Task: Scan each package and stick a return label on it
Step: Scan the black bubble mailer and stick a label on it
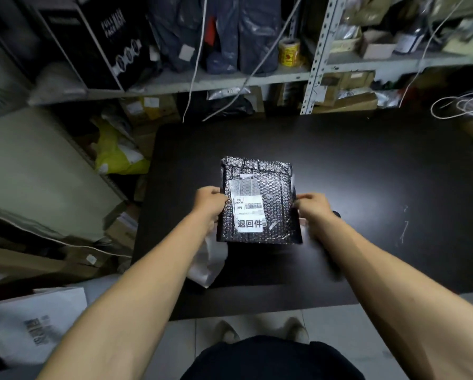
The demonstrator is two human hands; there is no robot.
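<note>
Metal shelving [257, 78] crammed with cartons and dark poly bags backs a matte black tabletop [380, 187]. At its centre a rectangular black bubble-wrap package [273, 204] is held just above the surface, left hand [209, 204] and right hand [313, 208] each in a narrow grip pinching opposite edges. White barcode label [247, 207] and return label [249, 224] adhere to its dimpled face.

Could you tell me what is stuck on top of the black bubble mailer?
A white shipping label with a barcode and a return sticker sit on the bubble mailer. Its contents and underside are hidden.
</note>
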